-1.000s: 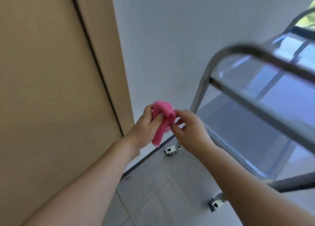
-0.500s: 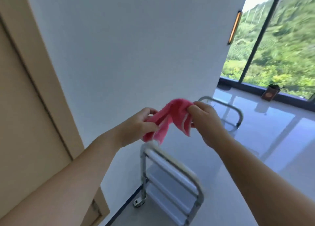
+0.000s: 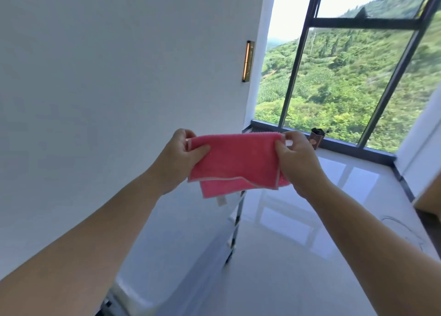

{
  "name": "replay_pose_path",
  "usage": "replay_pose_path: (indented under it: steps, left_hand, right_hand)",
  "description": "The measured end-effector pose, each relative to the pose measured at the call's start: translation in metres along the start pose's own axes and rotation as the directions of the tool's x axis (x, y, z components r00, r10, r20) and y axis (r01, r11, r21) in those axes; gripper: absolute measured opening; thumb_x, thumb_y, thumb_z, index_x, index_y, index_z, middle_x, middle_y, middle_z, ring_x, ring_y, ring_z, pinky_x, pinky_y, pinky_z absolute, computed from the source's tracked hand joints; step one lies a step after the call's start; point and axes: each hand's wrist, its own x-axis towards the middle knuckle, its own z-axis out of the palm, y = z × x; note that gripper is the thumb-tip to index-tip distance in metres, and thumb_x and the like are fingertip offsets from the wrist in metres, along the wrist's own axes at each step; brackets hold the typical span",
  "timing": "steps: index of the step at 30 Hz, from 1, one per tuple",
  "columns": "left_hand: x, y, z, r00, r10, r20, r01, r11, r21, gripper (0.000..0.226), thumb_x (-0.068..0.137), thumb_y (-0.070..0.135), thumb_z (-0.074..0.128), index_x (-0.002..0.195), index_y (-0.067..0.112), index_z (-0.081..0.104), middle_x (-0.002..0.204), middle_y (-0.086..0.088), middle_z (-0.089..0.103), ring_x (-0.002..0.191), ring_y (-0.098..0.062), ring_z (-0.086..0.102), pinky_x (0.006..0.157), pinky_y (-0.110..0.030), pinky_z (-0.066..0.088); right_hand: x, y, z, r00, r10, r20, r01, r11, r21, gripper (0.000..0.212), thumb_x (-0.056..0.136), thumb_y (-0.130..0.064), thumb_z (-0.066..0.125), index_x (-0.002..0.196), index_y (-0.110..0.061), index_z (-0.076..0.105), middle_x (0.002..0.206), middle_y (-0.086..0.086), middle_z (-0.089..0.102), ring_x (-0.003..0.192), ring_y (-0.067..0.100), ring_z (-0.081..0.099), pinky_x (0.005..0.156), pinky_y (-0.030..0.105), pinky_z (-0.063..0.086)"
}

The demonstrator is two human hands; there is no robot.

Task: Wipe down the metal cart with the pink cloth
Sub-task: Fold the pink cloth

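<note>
Both hands are holding the pink cloth up at chest height, stretched out flat between them, well above the metal cart. The left hand is pinching the cloth's left edge, thumb pressing on the front face and fingers curling behind; the right hand is gripping the right edge in the same way, thumb in front. The cloth is hanging folded, with a second layer and a small white tag showing below the front layer's trimmed hem. Of the cart, only part is showing: a chrome upright and frame below the cloth, and a pale blurred shelf corner at the near left by the white wall; the glossy floor is spreading away to the right towards the far window. By my reading, this is the preparing step, with the cloth being readied and no wiping begun, since cloth and cart are apart. The next move is probably calling for gathering the cloth into one hand, lowering it to the nearest rail or shelf, and pressing it flat enough to rub along the metal.
</note>
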Motion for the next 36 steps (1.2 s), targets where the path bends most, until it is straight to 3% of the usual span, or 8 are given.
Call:
replay_pose_path:
  steps: [3, 7, 12, 18, 22, 24, 30, 36]
  left_hand:
    - [0.038, -0.013, 0.054, 0.986, -0.013, -0.167, -0.002, 0.996, -0.092, 0.035, 0.077, 0.031, 0.072, 0.087, 0.030, 0.039, 0.092, -0.004, 0.056, 0.076, -0.016, 0.056, 0.063, -0.033, 0.048]
    - [0.105, -0.051, 0.108, 0.947, -0.077, -0.311, 0.022, 0.984, -0.176, 0.041, 0.069, 0.029, 0.080, 0.076, 0.026, 0.040, 0.081, -0.003, 0.052, 0.072, -0.020, 0.051, 0.065, -0.036, 0.049]
    - [0.210, -0.102, 0.165, 0.939, -0.146, -0.311, 0.070, 0.968, -0.242, 0.034, 0.067, 0.032, 0.082, 0.085, 0.022, 0.055, 0.092, -0.009, 0.069, 0.081, -0.026, 0.068, 0.072, -0.040, 0.058]
    - [0.324, -0.126, 0.227, 0.943, -0.217, -0.252, 0.114, 0.923, -0.366, 0.018, 0.070, 0.026, 0.081, 0.078, 0.021, 0.066, 0.082, -0.002, 0.071, 0.080, -0.022, 0.067, 0.068, -0.033, 0.054]
    - [0.385, -0.137, 0.261, 0.912, -0.352, -0.210, 0.228, 0.861, -0.455, 0.054, 0.061, 0.064, 0.072, 0.063, 0.014, 0.052, 0.076, -0.009, 0.050, 0.071, -0.024, 0.050, 0.069, -0.038, 0.047]
    - [0.414, -0.147, 0.280, 0.890, -0.391, -0.235, 0.243, 0.842, -0.481, 0.049, 0.067, 0.060, 0.071, 0.062, 0.015, 0.051, 0.076, -0.009, 0.047, 0.072, -0.025, 0.047, 0.070, -0.039, 0.047]
    - [0.505, -0.173, 0.365, 0.926, -0.186, -0.329, 0.082, 0.948, -0.306, 0.020, 0.074, 0.033, 0.074, 0.064, 0.016, 0.074, 0.067, 0.001, 0.069, 0.077, -0.023, 0.063, 0.089, -0.043, 0.051]
    - [0.588, -0.188, 0.424, 0.925, -0.125, -0.358, 0.072, 0.985, -0.157, 0.011, 0.082, 0.029, 0.069, 0.084, 0.023, 0.078, 0.088, 0.002, 0.076, 0.096, -0.021, 0.069, 0.094, -0.049, 0.051]
  right_hand:
    - [0.041, 0.034, -0.019, 0.992, -0.054, -0.116, 0.057, 0.998, 0.019, 0.015, 0.091, -0.032, 0.053, 0.097, -0.022, 0.044, 0.074, -0.003, 0.058, 0.061, 0.010, 0.057, 0.047, 0.025, 0.043]
    - [0.107, 0.082, -0.021, 0.990, -0.075, -0.122, 0.078, 0.997, 0.016, 0.019, 0.082, -0.028, 0.066, 0.081, -0.013, 0.055, 0.067, -0.001, 0.057, 0.059, 0.013, 0.052, 0.053, 0.028, 0.043]
    - [0.212, 0.134, -0.015, 0.989, -0.044, -0.141, 0.051, 0.997, 0.050, 0.023, 0.067, -0.026, 0.082, 0.070, -0.022, 0.059, 0.064, -0.009, 0.052, 0.059, 0.006, 0.049, 0.058, 0.026, 0.045]
    - [0.330, 0.182, -0.026, 0.985, 0.026, -0.170, -0.016, 0.998, 0.062, 0.024, 0.068, -0.012, 0.077, 0.077, -0.026, 0.060, 0.067, -0.003, 0.065, 0.060, 0.012, 0.061, 0.061, 0.035, 0.054]
    - [0.398, 0.213, -0.038, 0.989, 0.042, -0.144, -0.021, 0.989, 0.143, 0.030, 0.068, -0.009, 0.074, 0.077, -0.029, 0.053, 0.075, 0.007, 0.071, 0.069, 0.026, 0.068, 0.061, 0.041, 0.055]
    - [0.430, 0.235, -0.045, 0.993, 0.045, -0.113, -0.022, 0.982, 0.190, 0.028, 0.070, -0.007, 0.072, 0.077, -0.028, 0.056, 0.075, 0.010, 0.071, 0.070, 0.030, 0.068, 0.061, 0.041, 0.054]
    - [0.554, 0.330, -0.078, 0.966, 0.250, 0.062, -0.253, 0.877, 0.408, 0.020, 0.070, -0.005, 0.075, 0.084, -0.013, 0.063, 0.079, 0.005, 0.068, 0.070, 0.019, 0.066, 0.060, 0.033, 0.053]
    - [0.681, 0.395, -0.081, 0.916, 0.324, 0.236, -0.389, 0.861, 0.327, 0.013, 0.079, -0.014, 0.071, 0.070, -0.011, 0.062, 0.074, 0.004, 0.061, 0.076, 0.021, 0.057, 0.082, 0.045, 0.053]
